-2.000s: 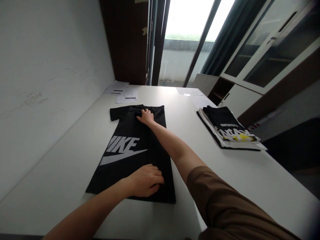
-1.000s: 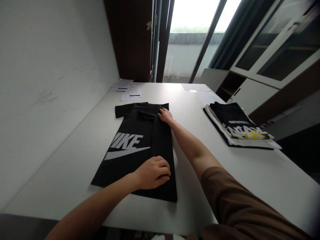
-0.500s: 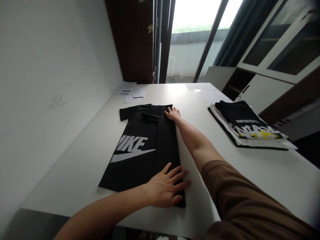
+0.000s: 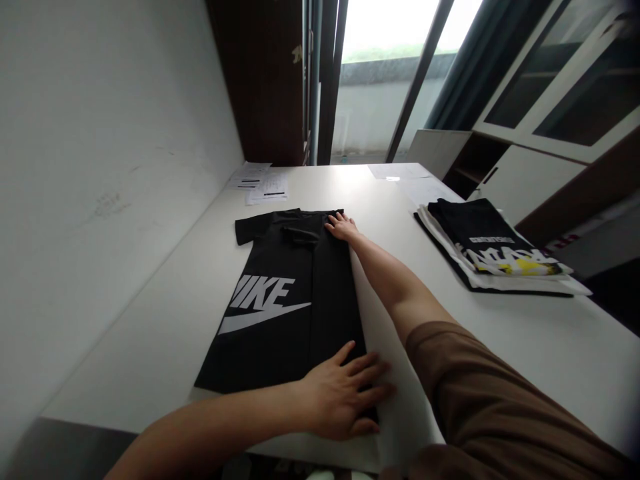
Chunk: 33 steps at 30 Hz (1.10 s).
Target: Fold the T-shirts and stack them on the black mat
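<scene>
A black T-shirt [image 4: 280, 347] with a large grey NIKE print lies on the white table. Its right side is folded inward, with one sleeve lying over the front; the other sleeve sticks out to the left. My left hand [image 4: 345, 393] rests palm down, fingers spread, across the shirt's near right corner. At the far right corner, by the collar, my right hand [image 4: 342, 227] lies flat with its fingers stretched out. Something white like a sheet [image 4: 385, 333] runs along the shirt's right edge, beneath my right forearm.
A stack of folded shirts [image 4: 493, 250], black and white, sits on the right of the table [image 4: 140, 340]. Papers [image 4: 267, 185] lie at the far left corner, and more sheets [image 4: 400, 173] at the far right. A wall [image 4: 100, 167] borders the left side.
My left hand has slid a little toward me and to the right along the shirt's edge. My right hand stays at the far corner. The view has shifted slightly.
</scene>
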Each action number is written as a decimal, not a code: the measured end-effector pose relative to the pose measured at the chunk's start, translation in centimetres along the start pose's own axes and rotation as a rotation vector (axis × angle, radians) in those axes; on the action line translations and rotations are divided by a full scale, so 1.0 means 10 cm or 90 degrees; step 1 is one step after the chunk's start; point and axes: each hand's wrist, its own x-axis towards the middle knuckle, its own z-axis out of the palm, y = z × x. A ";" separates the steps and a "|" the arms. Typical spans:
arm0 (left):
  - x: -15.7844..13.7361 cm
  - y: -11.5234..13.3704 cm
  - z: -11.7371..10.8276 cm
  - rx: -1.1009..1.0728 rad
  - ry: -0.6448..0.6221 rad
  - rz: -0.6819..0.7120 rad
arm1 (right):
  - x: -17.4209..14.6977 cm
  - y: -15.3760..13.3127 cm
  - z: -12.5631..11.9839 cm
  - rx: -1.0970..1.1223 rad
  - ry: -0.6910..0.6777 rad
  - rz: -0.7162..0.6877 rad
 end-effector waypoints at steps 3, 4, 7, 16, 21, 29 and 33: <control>-0.03 -0.06 -0.09 -0.037 0.021 0.008 | -0.05 -0.02 -0.06 0.022 0.039 0.033; -0.05 -0.10 -0.13 -0.051 0.041 0.001 | -0.09 -0.02 -0.08 0.038 0.068 0.041; -0.13 -0.27 -0.21 -0.050 0.109 -0.069 | -0.30 -0.03 -0.10 0.095 0.149 0.029; -0.19 -0.59 0.02 0.069 0.107 -0.174 | -1.40 -0.34 -0.06 0.110 0.101 -0.087; -0.18 -0.59 0.05 0.079 0.108 -0.178 | -1.79 -0.60 0.06 0.035 0.037 -0.162; -0.21 -0.76 -0.16 0.056 0.096 -0.207 | -1.53 -0.50 0.05 -0.014 0.014 -0.177; -0.47 -1.04 -0.36 0.079 0.129 -0.296 | -1.40 -0.32 0.00 -0.030 0.012 -0.196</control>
